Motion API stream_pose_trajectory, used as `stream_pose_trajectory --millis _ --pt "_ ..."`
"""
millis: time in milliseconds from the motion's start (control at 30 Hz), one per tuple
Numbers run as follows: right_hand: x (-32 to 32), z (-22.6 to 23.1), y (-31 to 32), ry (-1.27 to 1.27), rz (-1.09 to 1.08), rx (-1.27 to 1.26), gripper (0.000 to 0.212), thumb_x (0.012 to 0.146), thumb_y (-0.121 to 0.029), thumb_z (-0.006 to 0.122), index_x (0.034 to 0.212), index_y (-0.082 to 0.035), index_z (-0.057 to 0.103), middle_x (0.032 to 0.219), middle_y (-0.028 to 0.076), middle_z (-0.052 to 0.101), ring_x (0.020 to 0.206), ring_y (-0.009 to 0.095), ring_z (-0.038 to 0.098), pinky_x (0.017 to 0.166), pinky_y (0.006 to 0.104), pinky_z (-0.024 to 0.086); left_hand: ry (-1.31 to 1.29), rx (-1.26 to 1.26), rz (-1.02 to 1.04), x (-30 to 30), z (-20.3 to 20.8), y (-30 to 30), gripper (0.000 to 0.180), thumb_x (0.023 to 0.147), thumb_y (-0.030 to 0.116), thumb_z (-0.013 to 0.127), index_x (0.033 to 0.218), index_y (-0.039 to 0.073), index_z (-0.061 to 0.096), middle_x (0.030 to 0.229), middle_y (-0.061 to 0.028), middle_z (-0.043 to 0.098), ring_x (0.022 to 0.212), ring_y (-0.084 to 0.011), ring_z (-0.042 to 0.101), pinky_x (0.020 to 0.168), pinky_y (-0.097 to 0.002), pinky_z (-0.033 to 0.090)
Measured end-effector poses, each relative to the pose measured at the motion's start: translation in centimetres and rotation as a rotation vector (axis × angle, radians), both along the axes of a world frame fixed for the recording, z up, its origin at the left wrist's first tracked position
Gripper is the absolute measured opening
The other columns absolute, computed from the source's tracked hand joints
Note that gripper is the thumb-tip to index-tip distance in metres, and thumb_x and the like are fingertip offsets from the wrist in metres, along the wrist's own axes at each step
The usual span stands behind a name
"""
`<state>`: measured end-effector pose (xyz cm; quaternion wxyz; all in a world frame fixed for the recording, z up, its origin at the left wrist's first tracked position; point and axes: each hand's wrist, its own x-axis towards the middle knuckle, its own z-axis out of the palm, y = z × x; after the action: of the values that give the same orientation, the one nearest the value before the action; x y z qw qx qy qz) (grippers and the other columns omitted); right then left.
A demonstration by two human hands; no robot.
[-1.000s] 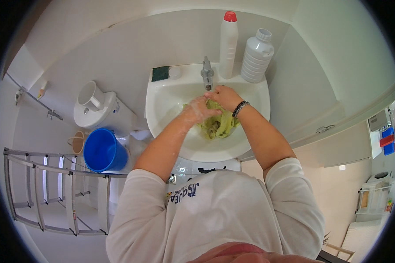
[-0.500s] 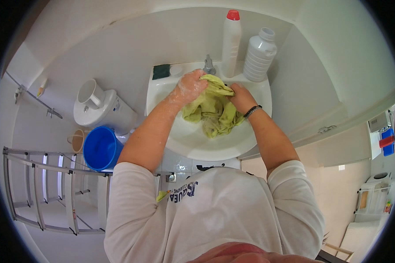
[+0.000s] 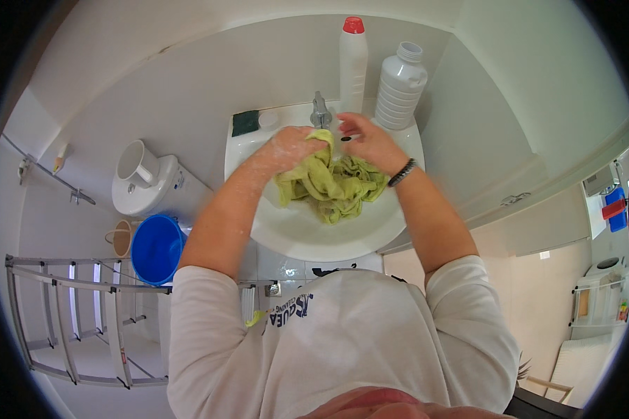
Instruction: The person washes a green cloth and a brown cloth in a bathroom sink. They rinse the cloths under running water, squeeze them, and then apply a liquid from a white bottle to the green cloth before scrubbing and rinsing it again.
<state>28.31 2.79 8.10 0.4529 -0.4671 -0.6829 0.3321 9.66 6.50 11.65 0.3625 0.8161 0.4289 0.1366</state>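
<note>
A wet yellow-green cloth (image 3: 328,183) lies bunched in the white washbasin (image 3: 286,234). My left hand (image 3: 293,148), whitish with suds, is closed on the cloth's upper edge and lifts that part toward the tap. Just above the cloth's right side is my right hand (image 3: 370,143), fingers apart and curled, with nothing in them. Its fingertips are close to the chrome tap (image 3: 320,110), but I see a gap between them. A dark drain hole shows between the two hands.
Behind the basin's right stand a white bottle with a red cap (image 3: 353,63) and an uncapped ribbed white bottle (image 3: 401,87). A dark green scouring pad (image 3: 245,123) lies on the rim's left. Leftward are a blue bucket (image 3: 157,250), a white mug (image 3: 138,165) on a lidded bin, and a ladder (image 3: 84,279).
My right hand has let go of the cloth and moved up and left toward the tap. The cloth's right part has dropped into the basin. My left hand still holds it, slightly lower.
</note>
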Motion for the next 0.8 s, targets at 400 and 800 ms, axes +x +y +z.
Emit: stream_pose_trajectory --millis 400,800 --pt "3.0 -6.5 0.0 -0.470 0.021 -0.490 0.032 0.064 -0.013 0.048 0.092 0.004 0.051 0.078 0.015 0.057 0.073 0.020 0.053 0.069 0.0279 0.041 -0.779 -0.489 0.367 -2.6 -1.3 -0.6 0.037 0.075 0.028 0.046 0.095 -0.002 0.049 0.088 -0.0145 0.054 0.082 -0.0269 0.052 0.074 -0.0357 0.041" --pt "-7.7 -5.0 -3.3 0.305 -0.075 -0.166 0.017 0.071 -0.019 0.051 0.076 -0.003 0.053 0.077 0.010 0.056 0.073 0.025 0.052 0.066 0.0325 0.043 -1.481 -1.378 0.346 5.4 -13.0 -2.8 0.033 0.078 0.027 0.040 0.098 0.002 0.047 0.091 -0.0130 0.053 0.088 -0.0261 0.050 0.082 -0.0379 0.037"
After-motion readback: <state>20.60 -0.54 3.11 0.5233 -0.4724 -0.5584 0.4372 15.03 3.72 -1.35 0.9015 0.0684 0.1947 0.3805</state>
